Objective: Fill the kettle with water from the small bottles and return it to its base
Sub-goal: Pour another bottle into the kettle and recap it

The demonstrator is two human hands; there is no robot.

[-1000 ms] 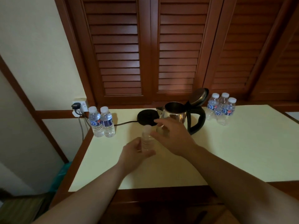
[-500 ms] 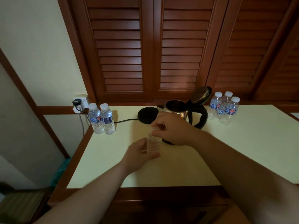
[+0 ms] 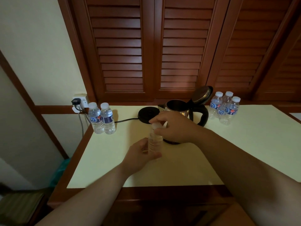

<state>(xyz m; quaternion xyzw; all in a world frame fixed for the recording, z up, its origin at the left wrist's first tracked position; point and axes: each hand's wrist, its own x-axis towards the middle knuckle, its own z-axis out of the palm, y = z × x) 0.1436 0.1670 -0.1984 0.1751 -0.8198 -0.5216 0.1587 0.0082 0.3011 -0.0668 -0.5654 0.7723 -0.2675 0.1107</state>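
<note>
The step in hand looks like uncapping: the left hand (image 3: 140, 156) grips the body of a small clear plastic water bottle (image 3: 154, 142), fingers wrapped around its ribbed lower half, while the right hand (image 3: 173, 128) pinches the white screw cap (image 3: 156, 125) between curled fingertips. The bottle stands upright on, or just above, the pale yellow surface (image 3: 228, 152); the view does not settle which.

Just beyond the right fingers stands the steel kettle with a black handle (image 3: 187, 110), its lid tipped back and mouth open, off its round black base (image 3: 147, 114), which sits beyond and a little left of the fingers. Whether the cap is loose yet is hard to tell, since the right hand covers it.

The next move likely calls for twisting the cap free, then tilting the bottle over the kettle's mouth. Two capped bottles (image 3: 101, 118) stand far to the left of the fingers, three more (image 3: 225, 107) far to the right.
</note>
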